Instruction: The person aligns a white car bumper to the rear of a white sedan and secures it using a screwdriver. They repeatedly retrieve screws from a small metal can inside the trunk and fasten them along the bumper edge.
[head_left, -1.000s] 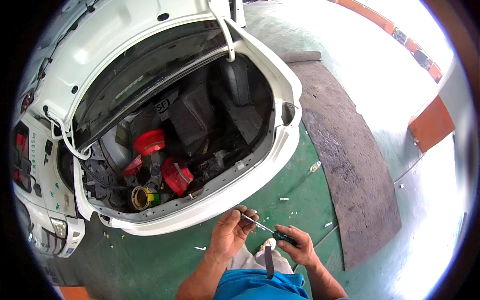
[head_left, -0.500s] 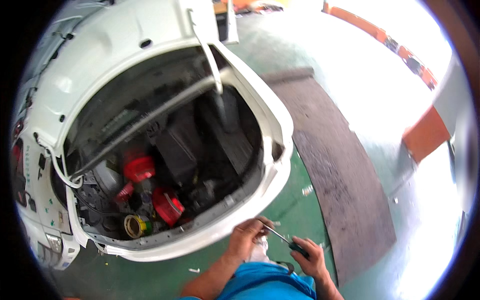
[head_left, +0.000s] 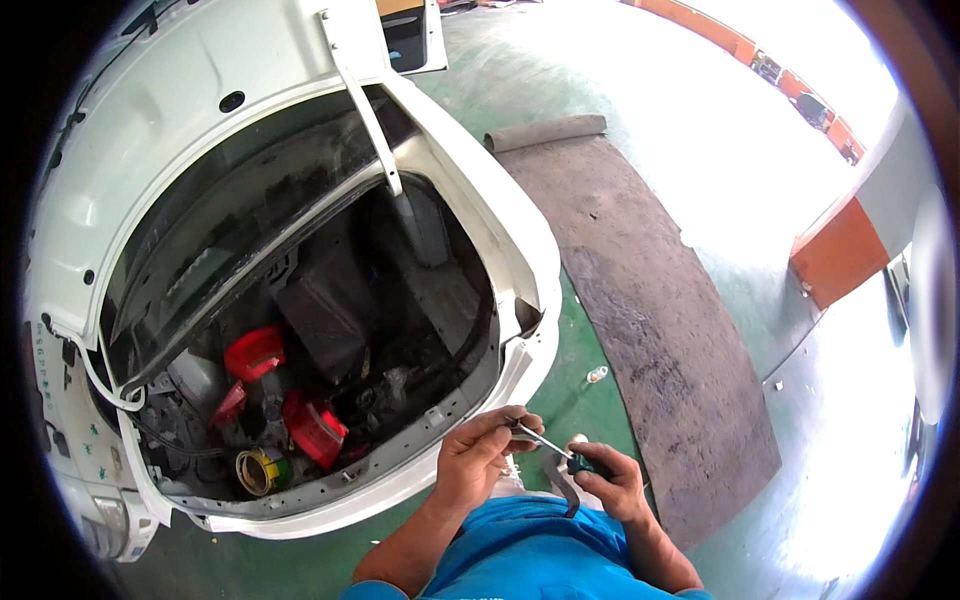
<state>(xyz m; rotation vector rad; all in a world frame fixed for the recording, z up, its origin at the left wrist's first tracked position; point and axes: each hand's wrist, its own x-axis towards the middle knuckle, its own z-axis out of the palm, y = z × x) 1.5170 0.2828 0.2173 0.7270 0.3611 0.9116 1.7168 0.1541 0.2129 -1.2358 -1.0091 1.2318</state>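
My right hand point(head_left: 615, 485) is wrapped round the dark green handle of a screwdriver point(head_left: 545, 441). Its thin metal shaft slants up and left toward my left hand point(head_left: 475, 455). There the thumb and fingers are pinched together at the shaft's tip; whatever small piece may be between them is too small to make out. Both hands are in front of my blue shirt, just outside the rear edge of a white car's open trunk point(head_left: 400, 465). Inside the trunk lie red tail lights point(head_left: 314, 428) and a roll of tape point(head_left: 262, 472).
The raised white trunk lid point(head_left: 190, 130) stands over the opening, with a hinge arm point(head_left: 362, 105) at its right side. A worn grey-brown mat point(head_left: 660, 310) covers part of the green floor. A small clear bottle point(head_left: 598, 374) lies beside it. An orange-based pillar point(head_left: 840, 255) stands at right.
The view has shifted, so the car and mat now appear further left. My hands stay together at the screwdriver, the left one still pinching by its tip.
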